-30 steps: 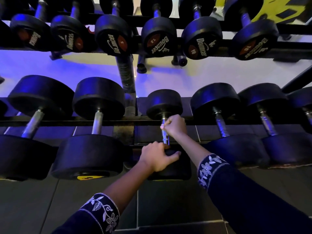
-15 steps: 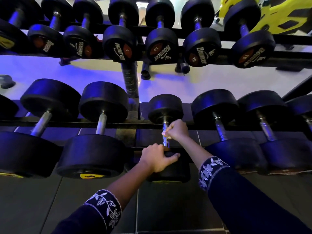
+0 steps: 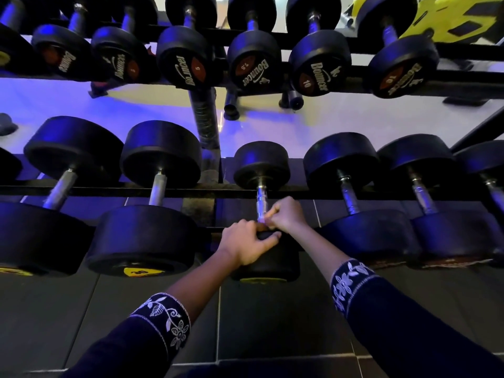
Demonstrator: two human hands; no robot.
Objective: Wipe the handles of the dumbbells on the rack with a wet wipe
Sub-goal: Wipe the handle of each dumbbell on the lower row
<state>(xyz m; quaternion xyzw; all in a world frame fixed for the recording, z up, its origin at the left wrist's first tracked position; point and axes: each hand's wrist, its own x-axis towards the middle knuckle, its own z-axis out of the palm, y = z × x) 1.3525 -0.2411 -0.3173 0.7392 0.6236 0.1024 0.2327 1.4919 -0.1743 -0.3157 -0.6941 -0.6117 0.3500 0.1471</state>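
Your right hand's [image 3: 286,215] fingers curl round the near end of the handle [image 3: 261,197]; bare steel runs on beyond them. Just below, your left hand [image 3: 245,245] grips the near head [image 3: 275,261], fingers curled over its top edge. The dumbbell [image 3: 261,165] lies across the lower rail [image 3: 109,190].

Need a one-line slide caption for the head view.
Right hand grips the handle of a small dumbbell on the lower rack; left hand holds its near head.
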